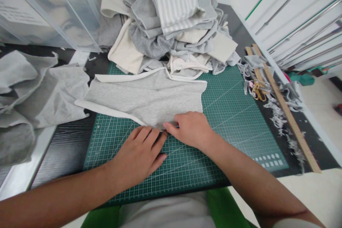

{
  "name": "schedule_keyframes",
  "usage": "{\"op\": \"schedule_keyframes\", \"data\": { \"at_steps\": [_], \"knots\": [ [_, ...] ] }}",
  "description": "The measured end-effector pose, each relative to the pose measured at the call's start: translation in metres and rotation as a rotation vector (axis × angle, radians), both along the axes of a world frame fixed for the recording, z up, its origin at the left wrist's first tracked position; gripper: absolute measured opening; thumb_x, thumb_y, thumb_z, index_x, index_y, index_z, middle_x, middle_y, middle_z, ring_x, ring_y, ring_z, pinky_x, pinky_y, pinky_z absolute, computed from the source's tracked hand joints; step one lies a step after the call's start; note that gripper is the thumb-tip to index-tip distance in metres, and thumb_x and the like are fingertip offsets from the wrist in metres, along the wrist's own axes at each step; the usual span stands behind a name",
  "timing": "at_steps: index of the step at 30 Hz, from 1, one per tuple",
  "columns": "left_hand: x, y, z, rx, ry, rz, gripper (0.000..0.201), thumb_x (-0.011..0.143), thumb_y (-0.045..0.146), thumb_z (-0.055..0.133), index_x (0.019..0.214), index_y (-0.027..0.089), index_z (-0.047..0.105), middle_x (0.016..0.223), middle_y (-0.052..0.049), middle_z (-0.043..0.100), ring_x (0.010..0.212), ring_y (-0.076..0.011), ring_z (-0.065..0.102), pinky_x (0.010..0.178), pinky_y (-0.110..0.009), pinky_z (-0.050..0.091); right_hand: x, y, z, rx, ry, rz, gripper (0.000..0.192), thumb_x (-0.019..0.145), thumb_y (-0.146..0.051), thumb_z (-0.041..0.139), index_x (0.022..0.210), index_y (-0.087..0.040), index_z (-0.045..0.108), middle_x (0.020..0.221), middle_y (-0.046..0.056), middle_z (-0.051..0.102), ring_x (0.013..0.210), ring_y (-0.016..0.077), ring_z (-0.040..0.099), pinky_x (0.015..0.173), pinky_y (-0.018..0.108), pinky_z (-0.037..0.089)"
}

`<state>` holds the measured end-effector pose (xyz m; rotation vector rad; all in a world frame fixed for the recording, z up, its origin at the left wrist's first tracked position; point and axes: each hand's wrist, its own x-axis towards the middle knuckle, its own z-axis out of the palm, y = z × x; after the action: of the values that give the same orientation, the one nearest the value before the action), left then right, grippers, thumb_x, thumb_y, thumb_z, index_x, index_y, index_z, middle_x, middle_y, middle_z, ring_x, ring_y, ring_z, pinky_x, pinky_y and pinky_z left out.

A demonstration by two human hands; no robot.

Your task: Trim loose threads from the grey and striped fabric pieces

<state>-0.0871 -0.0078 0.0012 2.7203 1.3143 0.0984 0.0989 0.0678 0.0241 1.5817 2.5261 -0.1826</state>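
Grey-and-cream fabric heap point(176, 10) crowds the black worktop's point(70, 144) far edge; oblong light-grey cloth point(149, 94) stretches parallel; left hand point(137, 153) and right hand point(192, 130) loosely curled, grip unclear.

The single view looks from the person's head, forward and steeply down onto a green mat point(235, 107), near enough that the left hand point(139, 151) and right hand point(191, 127) sit just below its middle, with a cloth pile point(173, 3) reaching the top edge.

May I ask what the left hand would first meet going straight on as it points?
Probably the right hand, close ahead of the left hand, though depth around the slim metal piece between them is unclear.
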Motion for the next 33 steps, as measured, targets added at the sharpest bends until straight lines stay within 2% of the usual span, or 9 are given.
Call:
{"op": "schedule_keyframes", "data": {
  "at_steps": [6, 14, 33],
  "knots": [
    [0.0, 0.0005, -0.0009, 0.023, 0.001, -0.004, 0.049, 0.094, 0.042, 0.044, 0.135, 0.016, 0.05, 0.12, -0.012, 0.055, 0.106, -0.0301, 0.048, 0.091, -0.048, 0.042, -0.0016, 0.0015, -0.0016, -0.018, -0.023, 0.007, 0.064, 0.089, -0.065, 0.029, 0.077, -0.02, 0.073, 0.071, 0.011, 0.071, 0.069, 0.0273, 0.067, 0.061, 0.036, 0.045],
    [0.0003, 0.0008, -0.0018, 0.037, 0.005, -0.01, 0.049, 0.094, 0.041, 0.044, 0.134, 0.016, 0.05, 0.12, -0.013, 0.055, 0.106, -0.0305, 0.048, 0.09, -0.048, 0.043, -0.0009, 0.0033, -0.0026, -0.032, -0.001, -0.004, 0.06, 0.087, -0.065, 0.035, 0.077, -0.021, 0.073, 0.072, 0.01, 0.071, 0.07, 0.0269, 0.067, 0.061, 0.035, 0.045],
    [-0.0013, 0.0014, -0.004, 0.065, -0.039, -0.02, 0.047, 0.092, 0.042, 0.047, 0.131, 0.016, 0.054, 0.116, -0.013, 0.055, 0.105, -0.0303, 0.049, 0.09, -0.05, 0.044, -0.0024, 0.0009, 0.0005, -0.054, 0.014, -0.031, 0.066, 0.089, -0.065, 0.029, 0.08, -0.019, 0.075, 0.074, 0.012, 0.071, 0.073, 0.0266, 0.067, 0.065, 0.035, 0.045]
  ]
}}
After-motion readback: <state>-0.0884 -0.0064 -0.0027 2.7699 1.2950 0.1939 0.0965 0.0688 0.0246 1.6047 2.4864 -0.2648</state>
